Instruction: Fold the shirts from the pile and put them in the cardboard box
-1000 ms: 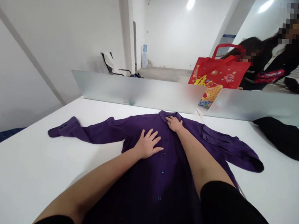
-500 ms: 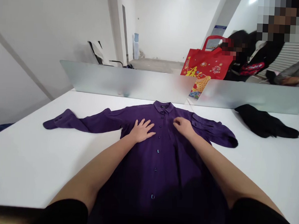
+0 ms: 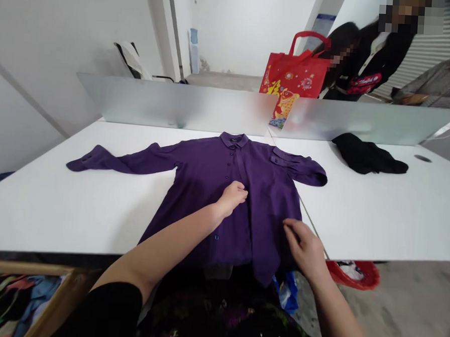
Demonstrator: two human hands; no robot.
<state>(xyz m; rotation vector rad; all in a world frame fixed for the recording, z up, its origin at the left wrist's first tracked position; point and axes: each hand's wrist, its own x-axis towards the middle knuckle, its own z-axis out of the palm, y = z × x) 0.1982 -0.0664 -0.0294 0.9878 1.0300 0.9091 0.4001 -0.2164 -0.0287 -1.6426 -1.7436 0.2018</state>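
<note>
A purple button-up shirt [image 3: 205,177] lies front side up on the white table, its collar at the far end. One sleeve stretches out to the left; the other is bent on the right. The lower hem hangs at the table's near edge. My left hand [image 3: 234,197] is closed, pinching the front opening near the middle of the shirt. Over the shirt's right side edge, my right hand [image 3: 304,243] has thumb and fingers drawn together on the fabric. The right front panel hangs lower, toward my body.
A black garment [image 3: 369,155] lies on the table [image 3: 381,212] at the right. Frosted partitions [image 3: 183,106] run along the back, with a red gift bag [image 3: 294,74] behind them. People stand beyond. Below are a red basin [image 3: 370,279] and a wooden-edged bin of clothes [image 3: 14,298].
My left hand went from lying flat on the shirt to pinching its front opening. My right hand moved from the upper chest down to the right side edge. The view shifted back.
</note>
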